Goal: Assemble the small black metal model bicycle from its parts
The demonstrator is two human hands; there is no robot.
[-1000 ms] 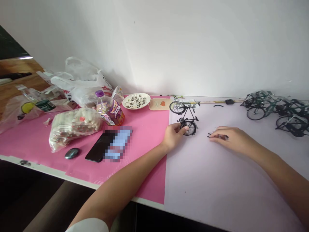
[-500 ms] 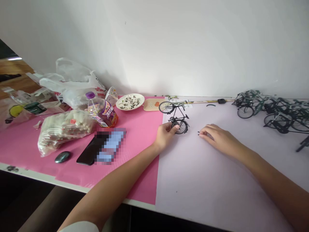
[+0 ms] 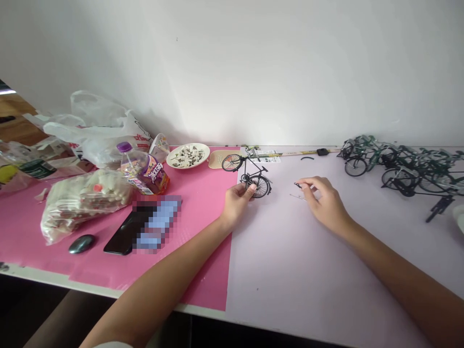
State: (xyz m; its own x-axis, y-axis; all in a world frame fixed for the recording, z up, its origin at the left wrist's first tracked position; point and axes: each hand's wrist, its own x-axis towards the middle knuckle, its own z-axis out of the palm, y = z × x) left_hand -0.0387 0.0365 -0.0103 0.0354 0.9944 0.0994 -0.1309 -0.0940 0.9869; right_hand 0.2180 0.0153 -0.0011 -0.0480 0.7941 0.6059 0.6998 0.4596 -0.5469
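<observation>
A black model bicycle is pinched by its rear wheel in my left hand. It is held tilted, front wheel up and to the left, above the seam of the pink and pale table coverings. To its right, my right hand holds a tiny dark part between thumb and fingertips; its exact kind is too small to tell. A thin, light wire-like piece shows just below those fingers. The two hands are apart.
Several finished-looking model bicycles crowd the right back. A curved dark strip lies near the wall. On the left are a plate of small pieces, a drink bottle, a stuffed plastic bag, phones and a mouse.
My right hand has lifted off the table surface with the tiny dark part in its fingertips. The left hand still holds the bicycle. The whole view has shifted slightly.
</observation>
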